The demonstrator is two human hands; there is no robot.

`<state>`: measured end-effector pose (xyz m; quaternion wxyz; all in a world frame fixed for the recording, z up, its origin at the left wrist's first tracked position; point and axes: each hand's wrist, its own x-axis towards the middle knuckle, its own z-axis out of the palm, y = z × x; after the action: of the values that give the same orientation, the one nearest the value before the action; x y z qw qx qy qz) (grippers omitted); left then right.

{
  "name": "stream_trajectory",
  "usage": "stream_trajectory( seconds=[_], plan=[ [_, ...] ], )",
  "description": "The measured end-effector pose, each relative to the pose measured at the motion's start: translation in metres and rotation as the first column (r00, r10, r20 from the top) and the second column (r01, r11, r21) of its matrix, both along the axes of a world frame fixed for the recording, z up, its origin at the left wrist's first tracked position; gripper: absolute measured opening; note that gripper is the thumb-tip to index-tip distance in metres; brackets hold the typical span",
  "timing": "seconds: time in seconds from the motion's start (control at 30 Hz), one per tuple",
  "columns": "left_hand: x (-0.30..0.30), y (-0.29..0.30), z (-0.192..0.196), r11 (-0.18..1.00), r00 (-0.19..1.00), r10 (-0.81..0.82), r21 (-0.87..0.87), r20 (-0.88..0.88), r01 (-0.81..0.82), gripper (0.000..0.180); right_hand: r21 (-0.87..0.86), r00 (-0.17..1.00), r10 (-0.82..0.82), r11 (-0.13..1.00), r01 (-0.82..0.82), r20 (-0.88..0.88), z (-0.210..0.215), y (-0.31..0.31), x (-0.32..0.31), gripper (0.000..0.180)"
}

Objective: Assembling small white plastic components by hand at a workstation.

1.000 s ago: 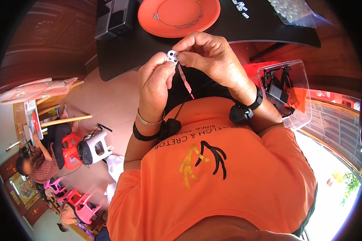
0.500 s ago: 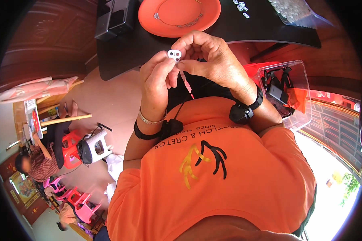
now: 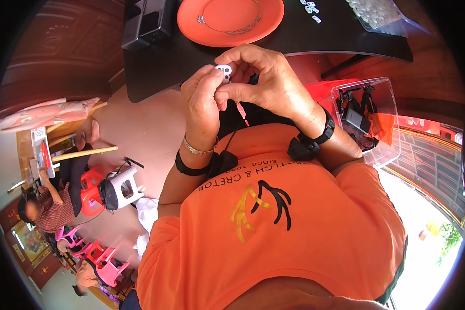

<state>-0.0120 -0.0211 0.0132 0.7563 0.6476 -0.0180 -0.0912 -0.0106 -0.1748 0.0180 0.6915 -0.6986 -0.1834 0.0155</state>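
Observation:
My left hand [image 3: 200, 95] pinches a small white piece with dark round holes [image 3: 225, 71] between thumb and fingers, above the near edge of the black table. My right hand [image 3: 274, 77] curls in from the right, its index finger over the piece and its thumb just below it. The right fingertips are partly hidden, and I cannot make out what they grip. A thin pink strip [image 3: 241, 111] hangs below the hands, its upper end out of sight behind the right thumb. Beyond the hands an orange-red plate [image 3: 230, 37] stands on the table.
Several small white pieces [image 3: 310, 7] lie on the black table [image 3: 325, 39], near a clear tray of translucent parts [image 3: 380, 15]. A dark box [image 3: 149, 23] stands at its left. Right of me is a clear bin [image 3: 392, 119] with straps; stools [image 3: 123, 188] and people are at left.
The white piece has tilted and is more covered by my left thumb. My right thumb has moved left, under the piece. The pink strip has shifted slightly.

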Motion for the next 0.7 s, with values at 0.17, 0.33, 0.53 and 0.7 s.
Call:
stream_trajectory(
  seconds=[0.17,0.33,0.53,0.7],
  plan=[
    [-0.002,0.003,-0.004,1.0,1.0,0.013,0.013,-0.004,-0.012,0.026,-0.263,0.954,-0.112,0.946,0.188,0.278,-0.006,0.005,-0.001,0.029],
    [-0.001,0.008,-0.008,1.0,0.999,-0.005,-0.023,0.04,0.006,0.028,-0.281,0.909,-0.103,0.932,0.231,0.404,-0.007,0.006,-0.002,0.027],
    [0.0,0.003,-0.006,1.0,0.997,0.024,-0.018,0.074,-0.023,0.028,-0.254,0.887,-0.087,0.941,0.222,0.453,-0.005,0.006,0.002,0.023],
    [-0.005,-0.004,-0.003,0.995,0.972,0.062,0.058,0.225,-0.077,0.028,-0.236,0.877,-0.1,0.943,0.234,0.47,0.002,0.004,-0.003,0.019]
  ],
)
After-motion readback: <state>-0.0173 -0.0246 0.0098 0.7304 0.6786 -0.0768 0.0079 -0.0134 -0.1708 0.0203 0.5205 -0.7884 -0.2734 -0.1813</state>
